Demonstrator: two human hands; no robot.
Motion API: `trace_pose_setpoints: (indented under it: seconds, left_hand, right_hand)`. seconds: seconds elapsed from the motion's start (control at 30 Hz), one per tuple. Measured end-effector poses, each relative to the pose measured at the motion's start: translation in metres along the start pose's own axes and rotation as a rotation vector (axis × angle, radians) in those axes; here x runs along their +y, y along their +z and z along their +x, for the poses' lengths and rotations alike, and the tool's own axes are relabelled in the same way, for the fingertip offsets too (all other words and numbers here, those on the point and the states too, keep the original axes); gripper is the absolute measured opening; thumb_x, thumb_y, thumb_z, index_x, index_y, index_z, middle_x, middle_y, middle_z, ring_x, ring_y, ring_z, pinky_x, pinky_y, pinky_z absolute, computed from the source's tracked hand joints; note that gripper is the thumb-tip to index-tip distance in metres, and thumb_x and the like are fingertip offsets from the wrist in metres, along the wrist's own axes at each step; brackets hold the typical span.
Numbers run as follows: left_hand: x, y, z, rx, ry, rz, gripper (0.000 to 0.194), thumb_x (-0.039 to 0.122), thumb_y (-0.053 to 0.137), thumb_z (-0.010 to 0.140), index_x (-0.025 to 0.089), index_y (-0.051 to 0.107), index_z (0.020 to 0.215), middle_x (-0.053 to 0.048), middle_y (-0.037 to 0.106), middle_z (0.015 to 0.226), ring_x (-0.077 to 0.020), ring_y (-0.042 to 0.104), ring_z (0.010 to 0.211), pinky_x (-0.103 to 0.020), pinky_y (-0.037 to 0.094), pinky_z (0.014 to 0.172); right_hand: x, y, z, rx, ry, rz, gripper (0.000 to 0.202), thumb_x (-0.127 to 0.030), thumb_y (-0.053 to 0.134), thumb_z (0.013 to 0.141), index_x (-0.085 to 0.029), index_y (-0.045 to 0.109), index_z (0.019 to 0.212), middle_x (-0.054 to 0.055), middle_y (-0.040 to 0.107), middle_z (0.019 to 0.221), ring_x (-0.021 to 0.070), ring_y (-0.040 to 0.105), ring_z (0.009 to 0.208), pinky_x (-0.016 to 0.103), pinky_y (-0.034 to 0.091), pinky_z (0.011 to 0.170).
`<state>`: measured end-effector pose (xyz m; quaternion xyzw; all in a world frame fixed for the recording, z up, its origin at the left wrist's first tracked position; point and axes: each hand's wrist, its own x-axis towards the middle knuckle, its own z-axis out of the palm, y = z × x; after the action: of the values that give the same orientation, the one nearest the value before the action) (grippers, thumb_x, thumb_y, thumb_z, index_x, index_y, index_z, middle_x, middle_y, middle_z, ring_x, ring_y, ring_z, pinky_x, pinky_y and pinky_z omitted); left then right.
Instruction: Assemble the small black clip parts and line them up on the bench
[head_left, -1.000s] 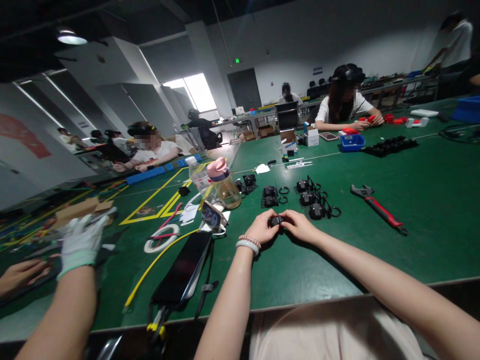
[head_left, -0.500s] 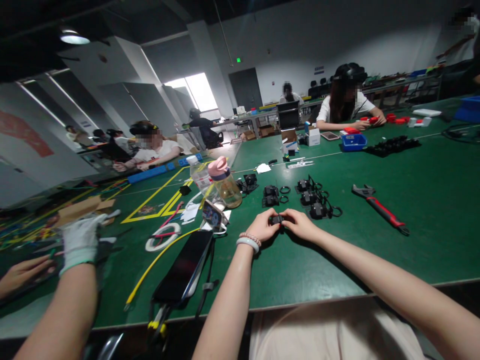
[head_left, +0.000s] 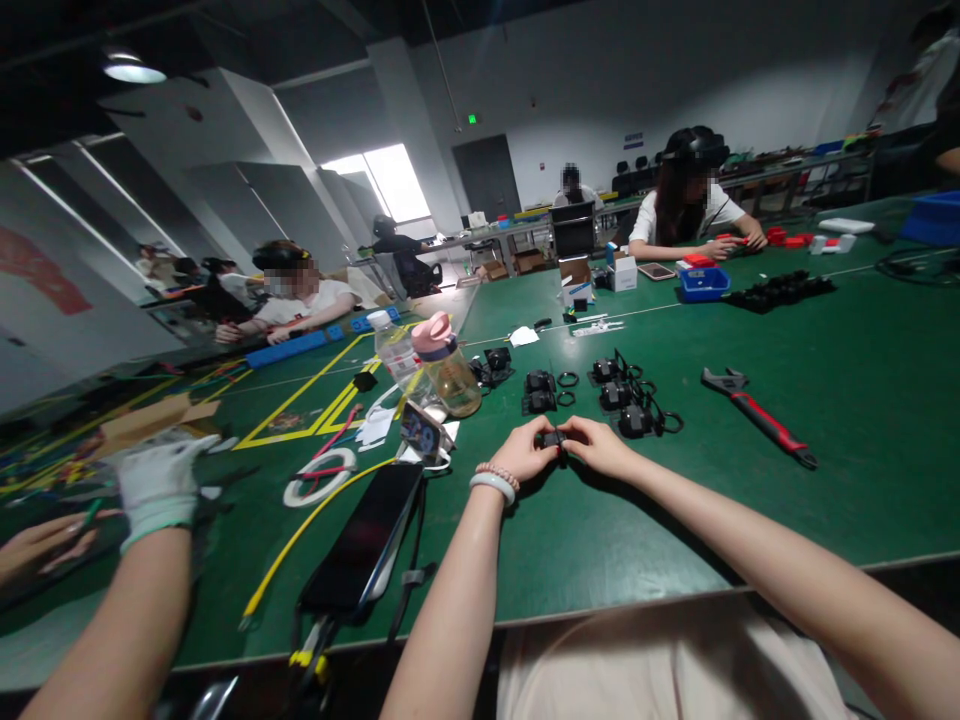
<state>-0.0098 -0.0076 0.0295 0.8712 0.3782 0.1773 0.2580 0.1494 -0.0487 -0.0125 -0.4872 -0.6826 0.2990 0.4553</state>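
Note:
My left hand (head_left: 529,449) and my right hand (head_left: 598,446) meet over the green table (head_left: 645,540), fingertips pinched on a small black part (head_left: 553,439) between them. Much of that part is hidden by the fingers. Just beyond my hands lie two black fittings (head_left: 539,391) with black rings (head_left: 567,380) beside them. To their right is a cluster of several more black fittings (head_left: 616,396) with rings. An adjustable wrench (head_left: 761,415) with a red and black handle lies farther right.
Left of my arms are a black phone (head_left: 365,540), a yellow cable (head_left: 300,535), a small propped screen (head_left: 421,432) and a pink-lidded bottle (head_left: 454,375). A co-worker's gloved hand (head_left: 157,485) is at the far left. Opposite, a blue bin (head_left: 703,284) stands near a seated person (head_left: 686,205).
The view has shifted slightly. My hands keep hold of the black part in nearly the same place. At the left, the co-worker's bare hand has moved a little.

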Motion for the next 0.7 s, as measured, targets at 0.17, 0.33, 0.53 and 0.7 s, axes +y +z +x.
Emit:
trace_pose_setpoints:
  seconds: [0.17, 0.33, 0.53, 0.7]
  left_hand:
    - [-0.001, 0.001, -0.001, -0.001, 0.014, 0.009, 0.018, 0.029, 0.049, 0.067, 0.015, 0.052, 0.079, 0.003, 0.050, 0.062, -0.0083, 0.042, 0.053, -0.019, 0.031, 0.048]
    - [-0.003, 0.001, -0.002, 0.000, 0.045, 0.030, 0.018, 0.028, 0.048, 0.067, 0.016, 0.051, 0.081, 0.003, 0.052, 0.065, -0.0088, 0.044, 0.056, -0.019, 0.033, 0.050]
    - [-0.006, -0.003, -0.007, 0.009, 0.044, 0.032, 0.019, 0.023, 0.049, 0.064, 0.016, 0.051, 0.082, 0.002, 0.054, 0.069, -0.0093, 0.047, 0.061, -0.020, 0.036, 0.055]
    - [-0.013, -0.003, -0.011, 0.048, 0.029, 0.067, 0.016, 0.021, 0.049, 0.063, 0.016, 0.050, 0.079, 0.002, 0.054, 0.069, -0.0092, 0.047, 0.061, -0.020, 0.036, 0.057]
  right_hand:
    - [-0.001, 0.002, -0.003, 0.017, -0.019, -0.020, 0.021, -0.022, 0.048, 0.072, -0.018, 0.055, 0.092, 0.003, 0.059, 0.089, 0.0136, 0.053, 0.080, 0.029, 0.041, 0.074]
    - [0.000, 0.007, -0.006, 0.076, -0.070, -0.082, 0.026, -0.021, 0.046, 0.073, -0.018, 0.053, 0.098, 0.005, 0.057, 0.092, 0.0137, 0.052, 0.084, 0.030, 0.040, 0.077]
    - [0.003, 0.009, -0.012, 0.262, -0.132, -0.197, 0.033, -0.025, 0.041, 0.076, -0.017, 0.047, 0.108, 0.009, 0.050, 0.106, 0.0170, 0.046, 0.100, 0.036, 0.037, 0.087]
    - [-0.009, 0.012, 0.004, 0.345, -0.237, -0.510, 0.036, -0.023, 0.039, 0.077, -0.016, 0.046, 0.111, 0.011, 0.037, 0.122, 0.0217, 0.024, 0.119, 0.042, 0.025, 0.097]
